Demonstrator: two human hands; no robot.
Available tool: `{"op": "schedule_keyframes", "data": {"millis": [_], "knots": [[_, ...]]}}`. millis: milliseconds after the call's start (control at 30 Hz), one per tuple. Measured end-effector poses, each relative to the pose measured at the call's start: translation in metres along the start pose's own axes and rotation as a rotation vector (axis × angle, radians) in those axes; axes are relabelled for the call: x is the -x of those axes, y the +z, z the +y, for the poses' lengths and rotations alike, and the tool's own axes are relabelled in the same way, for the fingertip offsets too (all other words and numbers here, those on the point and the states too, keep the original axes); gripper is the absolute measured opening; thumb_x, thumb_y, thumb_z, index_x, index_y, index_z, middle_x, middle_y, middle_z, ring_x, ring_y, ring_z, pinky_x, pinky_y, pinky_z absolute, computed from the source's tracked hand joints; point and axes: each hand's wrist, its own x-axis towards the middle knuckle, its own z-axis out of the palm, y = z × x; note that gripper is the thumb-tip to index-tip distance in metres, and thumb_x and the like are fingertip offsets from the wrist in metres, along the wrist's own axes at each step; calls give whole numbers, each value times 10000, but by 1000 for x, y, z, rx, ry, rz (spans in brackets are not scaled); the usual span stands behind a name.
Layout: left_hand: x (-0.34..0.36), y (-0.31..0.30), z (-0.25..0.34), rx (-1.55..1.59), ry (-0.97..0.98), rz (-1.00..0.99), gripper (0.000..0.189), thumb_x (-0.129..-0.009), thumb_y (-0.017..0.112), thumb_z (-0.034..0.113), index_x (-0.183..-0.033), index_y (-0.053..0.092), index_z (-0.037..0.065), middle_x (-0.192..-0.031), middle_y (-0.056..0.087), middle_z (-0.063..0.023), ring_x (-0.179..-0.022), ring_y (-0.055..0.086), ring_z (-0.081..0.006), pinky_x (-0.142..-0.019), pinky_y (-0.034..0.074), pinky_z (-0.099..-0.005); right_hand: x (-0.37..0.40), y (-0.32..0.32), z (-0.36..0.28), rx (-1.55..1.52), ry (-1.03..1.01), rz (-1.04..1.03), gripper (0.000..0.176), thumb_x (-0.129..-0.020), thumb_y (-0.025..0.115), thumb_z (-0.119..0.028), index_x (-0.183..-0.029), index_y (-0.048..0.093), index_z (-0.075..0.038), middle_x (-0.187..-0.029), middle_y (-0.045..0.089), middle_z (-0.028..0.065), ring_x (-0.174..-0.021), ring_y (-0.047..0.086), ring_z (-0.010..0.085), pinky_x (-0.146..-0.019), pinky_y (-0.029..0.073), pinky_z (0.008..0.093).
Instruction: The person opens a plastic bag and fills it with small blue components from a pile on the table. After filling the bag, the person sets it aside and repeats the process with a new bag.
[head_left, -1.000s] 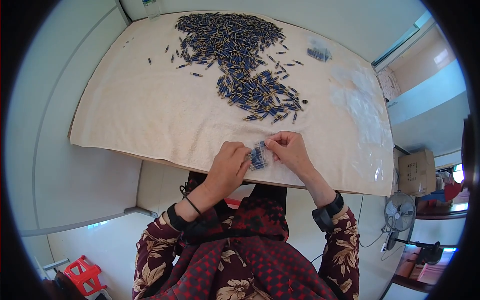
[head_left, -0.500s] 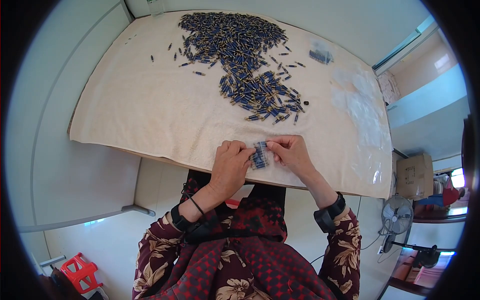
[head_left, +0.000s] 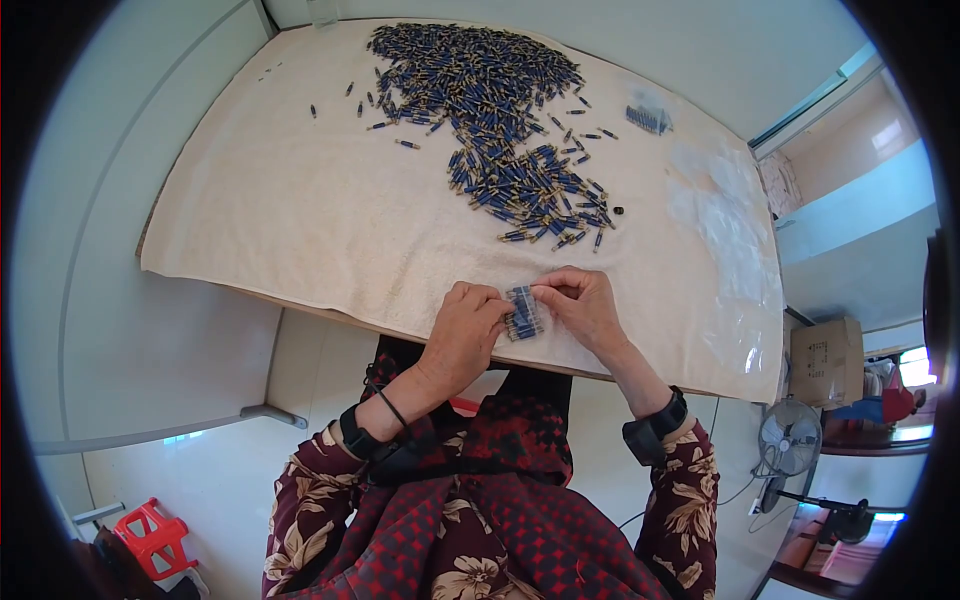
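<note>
A small clear bag of blue pieces with brass-coloured ends lies near the table's front edge, between my hands. My left hand pinches its left side, fingers closed. At its upper right corner, the thumb and fingers of my right hand are pressed together on the bag. Beyond them spreads a large heap of the same blue pieces, with a looser group reaching down toward my hands. Another filled clear bag rests at the upper right.
Flat clear bags cover the right side of the cream cloth. A small black piece lies beside the heap. A fan, a cardboard box and a red stool stand off the table. Another person is at the far right.
The view has shifted slightly. Both hands remain on the bag, with only a small change in the left fingers.
</note>
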Motion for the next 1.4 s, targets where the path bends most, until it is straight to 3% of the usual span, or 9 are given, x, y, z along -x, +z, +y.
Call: {"op": "schedule_keyframes", "data": {"millis": [167, 533, 800, 900, 967, 1067, 1200, 1300, 1400], "knots": [[-1, -3, -1, 21, -2, -21, 286, -722, 653, -30, -999, 623, 37, -1014, 556, -121, -987, 504, -328, -868, 425, -399, -2, -6, -3, 1, 54, -38, 129, -847, 695, -102, -899, 696, 15, -701, 630, -1, -556, 500, 30, -497, 408, 181], [3, -3, 2, -85, 80, -2, 328, -753, 625, -45, -1077, 617, 7, -1213, 531, -192, -1015, 510, -349, -853, 453, -386, 0, -2, -4, -59, 98, 12, 147, -844, 694, -101, -893, 695, 37, -702, 643, 10, -556, 509, 42, -511, 423, 190], [4, -7, -4, -27, 89, -53, 344, -765, 596, -65, -1103, 611, -3, -1214, 537, -200, -1029, 510, -359, -860, 465, -405, -4, 4, 5, 138, -16, 28, 129, -825, 700, -74, -898, 697, 31, -738, 662, 37, -582, 561, 80, -546, 454, 218], [5, -9, -6, -12, 99, -63, 348, -765, 588, -70, -1106, 609, -2, -1218, 536, -200, -1052, 510, -365, -865, 466, -404, 2, 7, 3, 345, -227, 97, 126, -832, 679, -60, -929, 694, 18, -796, 655, 75, -638, 598, 116, -579, 465, 232], [5, -11, -7, -1, 105, -69, 351, -766, 584, -73, -1108, 609, -1, -1221, 535, -200, -1063, 509, -367, -868, 466, -404, 4, 6, 2, 378, -237, 95, 125, -837, 668, -54, -938, 694, 14, -813, 650, 84, -656, 604, 126, -588, 467, 236], [7, -18, -12, -16, 115, 37, 367, -752, 580, -77, -1110, 607, -2, -1225, 537, -189, -1143, 491, -378, -923, 456, -407, 6, 8, 3, 434, -259, 94, 127, -848, 646, -42, -957, 692, 7, -846, 640, 103, -690, 615, 145, -607, 470, 244], [14, -18, -13, -149, 109, -29, 375, -736, 582, -82, -1102, 608, -3, -1233, 538, -175, -1219, 456, -379, -988, 432, -412, 8, 8, 3, 392, -246, 97, 133, -861, 616, -17, -968, 691, 10, -879, 643, 95, -723, 615, 137, -621, 473, 248], [15, -17, -14, -173, 110, -22, 385, -728, 588, -72, -1105, 609, 3, -1233, 541, -162, -1241, 442, -375, -1035, 390, -441, 8, 6, 5, 248, -230, 68, 175, -873, 604, 4, -1029, 680, 23, -955, 624, 56, -781, 565, 77, -662, 442, 188], [16, -18, -13, -227, 113, -12, 394, -725, 593, -61, -1112, 611, 11, -1234, 541, -150, -1254, 432, -370, -1071, 349, -468, 10, 3, 2, 247, -197, 51, 177, -878, 597, 3, -1033, 680, 22, -972, 626, 53, -798, 565, 72, -679, 441, 186]]}}
